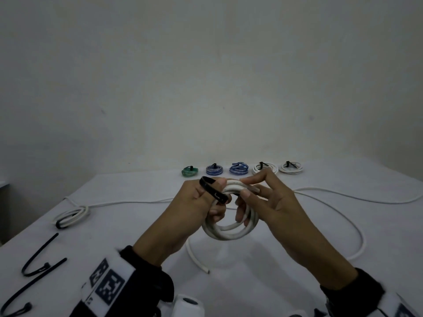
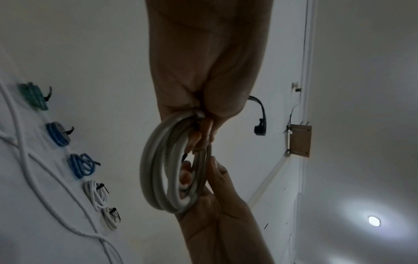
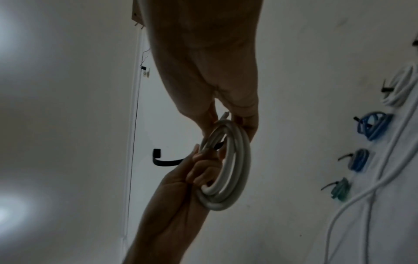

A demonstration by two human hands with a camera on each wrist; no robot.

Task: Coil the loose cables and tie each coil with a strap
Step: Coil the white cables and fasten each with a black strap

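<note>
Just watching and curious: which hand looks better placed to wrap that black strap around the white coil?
Probably the left hand: the black strap already lies across its fingers, beside the white cable coil. The right hand grips the coil's top and steadies it.

Dim, grey light on my head view. Ceiling lamp (image 2: 374,221) flares in left wrist view; soft glare patches in right wrist view. Both hands backlit, dark. Wide-angle bending at edges; coils near frame borders blurred.
</note>
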